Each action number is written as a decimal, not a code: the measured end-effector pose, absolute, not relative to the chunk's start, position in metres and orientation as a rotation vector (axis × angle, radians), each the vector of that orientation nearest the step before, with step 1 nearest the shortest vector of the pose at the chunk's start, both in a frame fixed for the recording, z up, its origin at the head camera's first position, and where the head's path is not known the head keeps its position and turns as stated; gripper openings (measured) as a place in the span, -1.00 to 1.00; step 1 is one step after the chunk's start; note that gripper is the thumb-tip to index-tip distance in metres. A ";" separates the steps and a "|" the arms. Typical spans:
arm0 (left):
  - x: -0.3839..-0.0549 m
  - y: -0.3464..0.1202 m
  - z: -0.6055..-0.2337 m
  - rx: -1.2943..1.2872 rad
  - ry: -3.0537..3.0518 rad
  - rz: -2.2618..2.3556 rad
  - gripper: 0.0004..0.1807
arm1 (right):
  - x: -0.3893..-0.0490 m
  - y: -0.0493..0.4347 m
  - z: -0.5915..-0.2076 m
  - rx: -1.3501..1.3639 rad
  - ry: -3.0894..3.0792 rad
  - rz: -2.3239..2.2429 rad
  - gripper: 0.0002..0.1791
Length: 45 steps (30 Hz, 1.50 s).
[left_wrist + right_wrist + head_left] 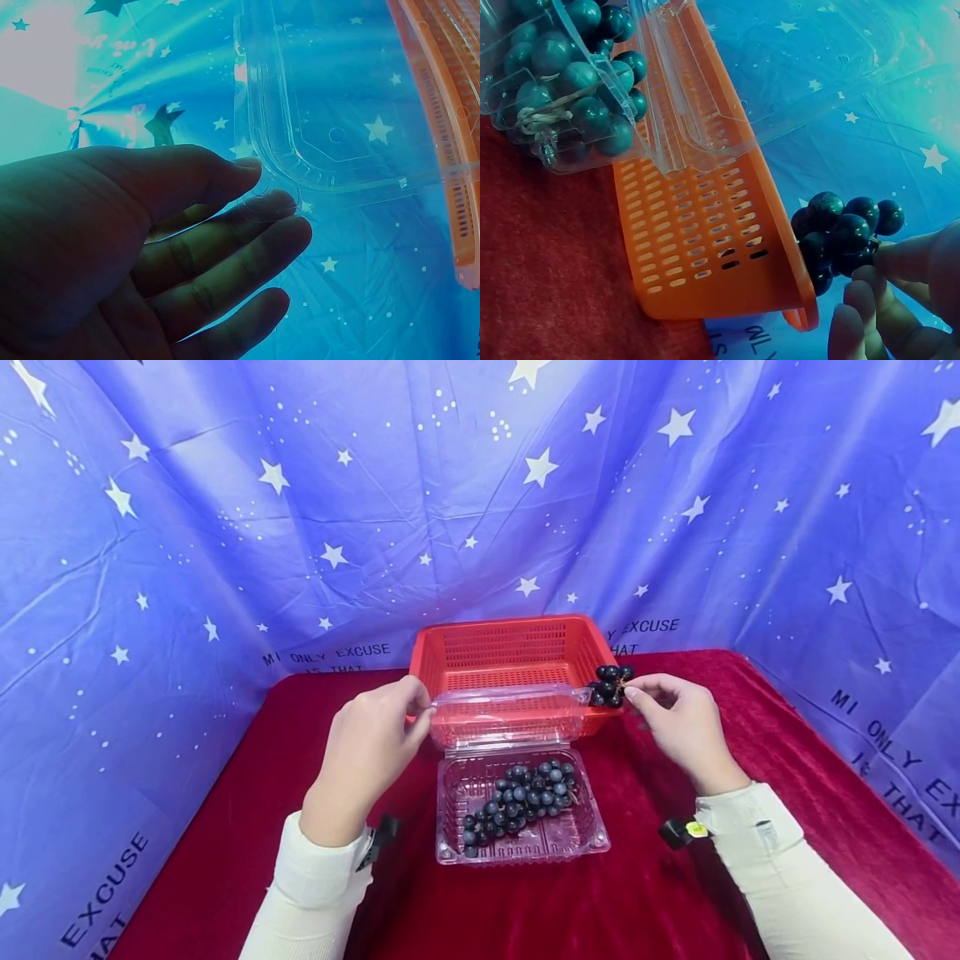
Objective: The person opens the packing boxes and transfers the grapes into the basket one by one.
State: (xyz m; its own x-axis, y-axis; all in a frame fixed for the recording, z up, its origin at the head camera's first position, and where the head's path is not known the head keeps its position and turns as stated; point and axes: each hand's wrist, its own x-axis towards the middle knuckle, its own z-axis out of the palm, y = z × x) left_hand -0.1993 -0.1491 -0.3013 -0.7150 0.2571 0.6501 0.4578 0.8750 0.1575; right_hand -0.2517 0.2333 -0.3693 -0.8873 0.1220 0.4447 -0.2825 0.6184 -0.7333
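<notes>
— Where is the small cluster of dark purple grapes right now?

— Pinched in the fingertips of the right hand, held in the air at the near right corner of the red perforated plastic basket. The right wrist view shows the cluster just outside the basket's corner wall, close to it; I cannot tell whether they touch.

— So which way is the basket from that hand?

— To its left and a little further from the person. The cluster sticks out from the fingertips toward the basket, so the basket's opening lies just past the rim beside it.

— And the left hand?

— Its thumb and fingers grip the left edge of the raised lid of the clear plastic clamshell box, holding it up against the basket's front. The left wrist view shows the fingers closed on the lid's rim.

— What is left in the box?

— A larger bunch of dark grapes, its long axis running from near left to far right. The box sits on the red velvet tablecloth, nearer the left hand, just in front of the basket.
</notes>
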 end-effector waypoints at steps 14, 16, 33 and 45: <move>-0.198 -0.151 -0.302 -0.508 -2.407 -0.410 -0.87 | -0.258 0.223 -0.381 0.105 -2.286 1.530 -0.70; -0.198 -0.151 -0.302 -0.508 -2.407 -0.411 -0.87 | -0.259 0.221 -0.383 0.115 -2.299 1.565 -0.70; -0.199 -0.149 -0.301 -0.505 -2.417 -0.401 -0.88 | -0.267 0.226 -0.404 0.038 -2.379 1.248 -0.77; -0.200 -0.150 -0.302 -0.511 -2.406 -0.395 -0.87 | -0.265 0.226 -0.402 0.091 -2.402 1.248 -0.75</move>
State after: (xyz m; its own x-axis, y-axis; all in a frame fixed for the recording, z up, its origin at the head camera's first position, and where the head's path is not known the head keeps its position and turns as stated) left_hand -0.1996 -0.1500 -0.3023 -0.7202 0.2597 0.6433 0.4518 0.8793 0.1508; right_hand -0.2650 0.2261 -0.4020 -0.9054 0.1367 0.4019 -0.2504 0.5927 -0.7655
